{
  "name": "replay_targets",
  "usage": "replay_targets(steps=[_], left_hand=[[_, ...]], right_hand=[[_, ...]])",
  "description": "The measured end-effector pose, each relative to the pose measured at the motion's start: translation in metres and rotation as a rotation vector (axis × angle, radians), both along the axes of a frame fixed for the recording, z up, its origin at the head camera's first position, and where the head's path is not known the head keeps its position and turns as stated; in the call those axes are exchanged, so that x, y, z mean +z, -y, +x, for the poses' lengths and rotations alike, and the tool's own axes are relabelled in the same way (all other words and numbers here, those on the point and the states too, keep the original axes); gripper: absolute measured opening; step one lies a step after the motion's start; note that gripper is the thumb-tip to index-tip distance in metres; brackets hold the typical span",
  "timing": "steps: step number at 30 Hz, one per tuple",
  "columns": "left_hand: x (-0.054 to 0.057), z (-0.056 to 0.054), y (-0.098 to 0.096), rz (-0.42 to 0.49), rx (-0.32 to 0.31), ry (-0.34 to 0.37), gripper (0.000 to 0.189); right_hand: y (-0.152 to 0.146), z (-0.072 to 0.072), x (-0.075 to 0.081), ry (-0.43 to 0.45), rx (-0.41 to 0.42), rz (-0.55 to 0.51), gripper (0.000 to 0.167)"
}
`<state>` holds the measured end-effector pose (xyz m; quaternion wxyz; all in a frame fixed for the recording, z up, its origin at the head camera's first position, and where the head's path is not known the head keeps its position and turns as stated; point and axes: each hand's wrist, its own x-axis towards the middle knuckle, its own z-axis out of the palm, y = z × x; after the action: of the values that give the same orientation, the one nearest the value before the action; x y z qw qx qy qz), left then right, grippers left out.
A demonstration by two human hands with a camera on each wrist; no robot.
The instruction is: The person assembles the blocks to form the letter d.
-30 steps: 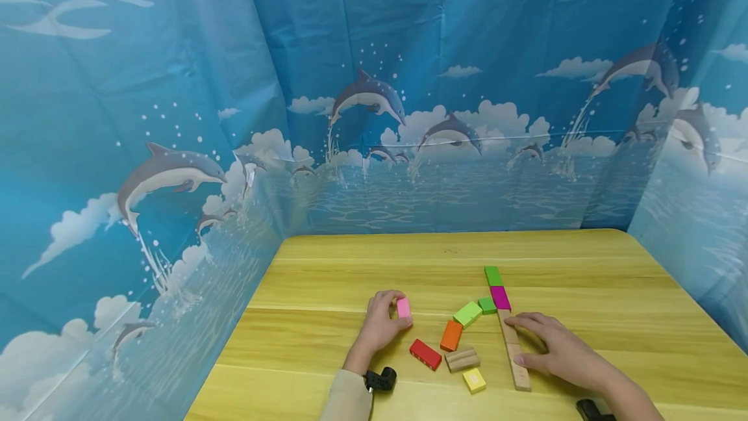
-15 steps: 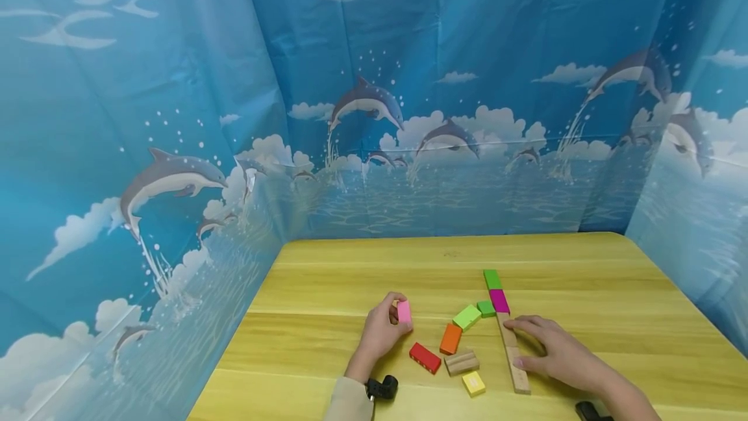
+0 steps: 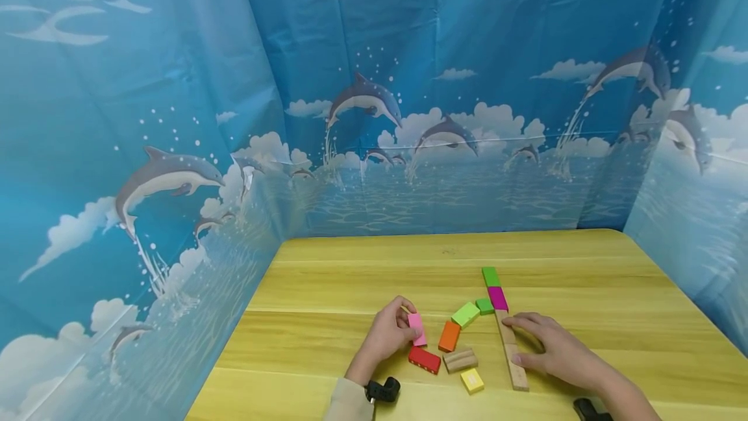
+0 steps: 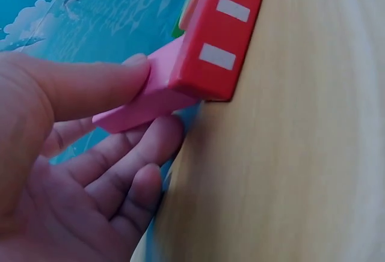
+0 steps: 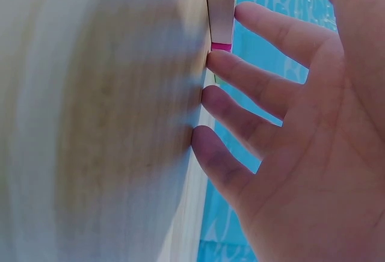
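Between thumb and fingers my left hand (image 3: 388, 330) pinches a pink block (image 3: 417, 329). One end of it meets the red block (image 3: 424, 360), whose white-marked side faces the left wrist camera. Over on the right, my right hand (image 3: 558, 351) lies along a straight row of plain wooden blocks (image 3: 511, 351); index finger and thumb touch the row's side. Its fingers are spread and fairly straight in the right wrist view. A magenta block (image 3: 498, 298) and a green block (image 3: 490, 277) extend that row away from me.
From the row a curve of blocks runs leftward: small green (image 3: 484, 306), lime (image 3: 465, 315) and orange (image 3: 449, 336). A grooved wooden block (image 3: 460, 360) and a yellow block (image 3: 472, 381) lie nearer me on the table (image 3: 327, 278). A dolphin-print curtain (image 3: 374, 200) surrounds the table.
The left hand has brought the pink block rightward and toward me, up to the red block. My right hand stays in place beside the wooden row.
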<state>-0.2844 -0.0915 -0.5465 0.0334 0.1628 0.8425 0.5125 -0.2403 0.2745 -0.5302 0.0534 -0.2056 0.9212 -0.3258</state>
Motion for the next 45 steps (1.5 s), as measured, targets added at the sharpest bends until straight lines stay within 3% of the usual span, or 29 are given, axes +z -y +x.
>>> replay_targets(steps=[10,17,45], left_hand=[[0.001,0.004,-0.002,0.076,-0.113,0.068,0.033],[0.001,0.009,-0.006,0.135,-0.148,0.115,0.031],[0.004,0.027,-0.029,0.083,-0.235,0.132,0.027]], right_hand=[[0.001,0.002,0.001,-0.008,0.011,0.003,0.068],[0.001,0.002,0.002,-0.014,0.016,-0.003,0.068],[0.001,0.003,0.004,-0.036,0.02,-0.007,0.068]])
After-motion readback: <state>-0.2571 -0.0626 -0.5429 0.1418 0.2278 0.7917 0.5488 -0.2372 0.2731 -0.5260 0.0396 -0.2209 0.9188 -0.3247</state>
